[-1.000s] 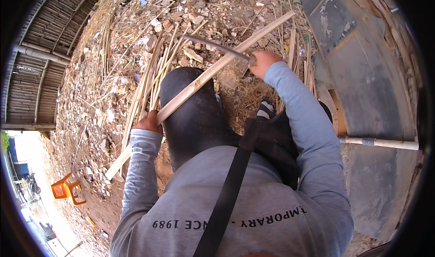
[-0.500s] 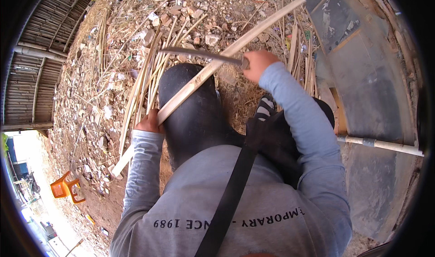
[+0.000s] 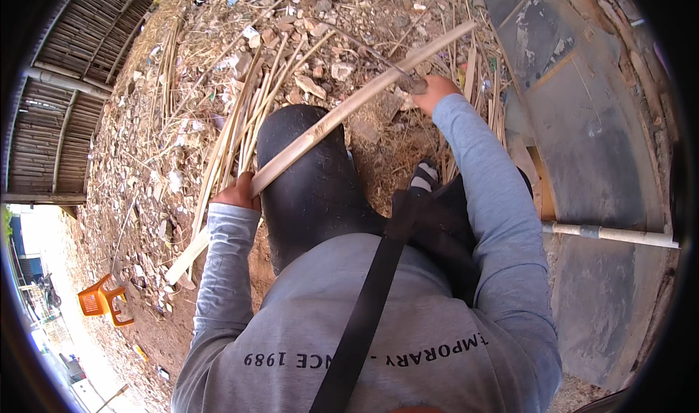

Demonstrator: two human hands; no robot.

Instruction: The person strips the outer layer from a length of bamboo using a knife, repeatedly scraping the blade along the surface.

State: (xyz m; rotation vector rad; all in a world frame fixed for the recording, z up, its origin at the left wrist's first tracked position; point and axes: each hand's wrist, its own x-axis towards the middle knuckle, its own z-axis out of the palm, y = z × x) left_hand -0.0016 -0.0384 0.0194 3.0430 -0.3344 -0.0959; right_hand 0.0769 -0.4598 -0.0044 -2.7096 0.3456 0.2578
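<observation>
A long, pale bamboo strip (image 3: 313,138) slants across my left knee, one end low at the left and the other far to the right. My left hand (image 3: 239,192) is wrapped round its lower part, beside the knee. In my right hand (image 3: 435,92) is the handle of a long, thin, dark-bladed machete (image 3: 375,54). Its blade points away and to the left, beyond the strip's far part, and shows nearly edge-on. Part of the machete is behind the strip; whether the two touch I cannot tell.
More thin bamboo strips (image 3: 234,132) lie on the stony, littered ground left of my knee, others (image 3: 473,71) at the far right. Dark sheets (image 3: 593,151) and a pale pole (image 3: 619,234) are along the right. An orange plastic chair (image 3: 102,300) stands at lower left, below a bamboo wall (image 3: 54,132).
My right hand has moved a little right with the machete, whose blade has swung from across the strip to beyond it. The strip's far end has dipped slightly; my left hand keeps its hold.
</observation>
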